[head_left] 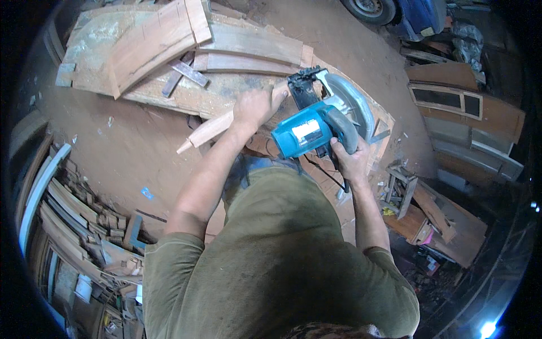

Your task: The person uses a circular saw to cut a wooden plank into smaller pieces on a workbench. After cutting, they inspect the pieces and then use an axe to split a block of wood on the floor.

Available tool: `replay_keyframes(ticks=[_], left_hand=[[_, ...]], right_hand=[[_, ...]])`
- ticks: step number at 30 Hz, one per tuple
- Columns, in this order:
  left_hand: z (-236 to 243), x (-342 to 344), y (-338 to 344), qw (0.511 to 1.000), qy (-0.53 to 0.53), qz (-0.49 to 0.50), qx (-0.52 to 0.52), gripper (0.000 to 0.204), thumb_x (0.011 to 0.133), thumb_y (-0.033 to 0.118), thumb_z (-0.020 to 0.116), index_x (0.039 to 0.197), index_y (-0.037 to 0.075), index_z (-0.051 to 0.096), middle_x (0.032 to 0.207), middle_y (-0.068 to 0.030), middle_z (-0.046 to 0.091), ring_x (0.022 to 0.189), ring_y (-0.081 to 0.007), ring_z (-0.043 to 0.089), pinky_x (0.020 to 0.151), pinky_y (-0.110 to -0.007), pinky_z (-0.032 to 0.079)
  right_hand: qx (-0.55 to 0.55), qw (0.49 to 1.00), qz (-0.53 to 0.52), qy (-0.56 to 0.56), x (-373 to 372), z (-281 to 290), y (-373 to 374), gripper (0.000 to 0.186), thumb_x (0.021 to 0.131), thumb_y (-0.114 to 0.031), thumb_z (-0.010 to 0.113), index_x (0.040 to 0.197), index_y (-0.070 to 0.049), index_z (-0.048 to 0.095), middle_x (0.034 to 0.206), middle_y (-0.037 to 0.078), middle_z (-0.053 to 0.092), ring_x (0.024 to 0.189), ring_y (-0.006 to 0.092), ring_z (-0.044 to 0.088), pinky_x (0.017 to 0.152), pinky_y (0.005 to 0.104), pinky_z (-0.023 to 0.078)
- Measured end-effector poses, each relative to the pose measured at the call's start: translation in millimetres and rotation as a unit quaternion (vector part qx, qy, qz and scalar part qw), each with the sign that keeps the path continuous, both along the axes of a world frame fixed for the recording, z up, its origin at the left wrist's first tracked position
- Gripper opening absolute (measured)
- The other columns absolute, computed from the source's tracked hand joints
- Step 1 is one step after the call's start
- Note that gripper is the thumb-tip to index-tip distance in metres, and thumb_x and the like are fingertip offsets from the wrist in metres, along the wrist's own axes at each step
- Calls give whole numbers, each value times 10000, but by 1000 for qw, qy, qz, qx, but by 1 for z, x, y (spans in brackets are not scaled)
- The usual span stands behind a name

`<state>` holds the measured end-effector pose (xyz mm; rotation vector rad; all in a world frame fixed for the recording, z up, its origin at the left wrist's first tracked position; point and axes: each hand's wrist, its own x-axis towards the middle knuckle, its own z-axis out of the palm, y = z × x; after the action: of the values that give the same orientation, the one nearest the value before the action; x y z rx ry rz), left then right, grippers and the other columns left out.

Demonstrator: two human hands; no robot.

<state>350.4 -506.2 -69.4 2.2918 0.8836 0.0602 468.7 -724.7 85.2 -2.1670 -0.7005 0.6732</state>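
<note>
Circular saw (307, 131), right grip (351, 161) around handle (342, 130)

A circular saw (314, 121), gripped by the right hand (352, 160), blocks the way rightward from the left hand (253, 107), while boards (248, 44) crowd beyond. Room to pass lies leftward above the brown floor (132, 133), between the workbench (93, 56) and piled timber (70, 206).

I see smooth plastic on the saw (302, 129) in the right hand (351, 161), metal on its guard (354, 97) beyond; matt wood on the bar (212, 127) under the left hand (254, 108).
</note>
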Motion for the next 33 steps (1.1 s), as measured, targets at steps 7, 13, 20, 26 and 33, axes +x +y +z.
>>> replay_keyframes(ticks=[7, 13, 20, 26, 33], left_hand=[[1, -5, 0, 999, -46, 6, -4, 500, 1006, 507, 482, 1120, 67, 688, 777, -232, 712, 750, -419, 713, 703, -533, 563], [5, -6, 1, 999, -39, -16, -29, 442, 1019, 415, 466, 1148, 42, 665, 872, -232, 729, 831, -404, 719, 770, -525, 561], [-3, -6, -1, 998, -61, -15, -30, 414, 1046, 367, 411, 1129, 39, 651, 1009, -210, 729, 912, -395, 705, 846, -517, 544], [0, -5, 1, 998, -52, -19, -42, 398, 1046, 352, 407, 1156, 42, 631, 982, -214, 729, 874, -417, 703, 809, -539, 550], [11, -9, 0, 996, -74, -19, -38, 400, 1005, 313, 470, 1135, -15, 659, 902, -239, 734, 892, -395, 723, 825, -510, 566]], right_hand=[[-22, 999, -6, 40, -2, -13, -1, 334, 881, -174, 749, 1158, 1, 683, 971, 40, 687, 904, 146, 626, 822, 324, 509], [4, 998, 24, 64, 1, -19, -7, 376, 889, -170, 747, 1207, 7, 654, 1006, 35, 674, 921, 138, 612, 830, 317, 504], [2, 997, 26, 66, -1, -14, -1, 408, 898, -169, 742, 1252, 10, 643, 984, 21, 657, 890, 120, 596, 795, 298, 499], [-10, 997, 23, 77, -8, -7, 5, 402, 908, -180, 734, 1256, 2, 650, 859, -18, 631, 694, 76, 559, 624, 265, 473], [6, 998, 39, 45, -4, -15, 2, 399, 909, -196, 731, 1248, -2, 654, 879, -5, 645, 703, 77, 568, 630, 264, 478]])
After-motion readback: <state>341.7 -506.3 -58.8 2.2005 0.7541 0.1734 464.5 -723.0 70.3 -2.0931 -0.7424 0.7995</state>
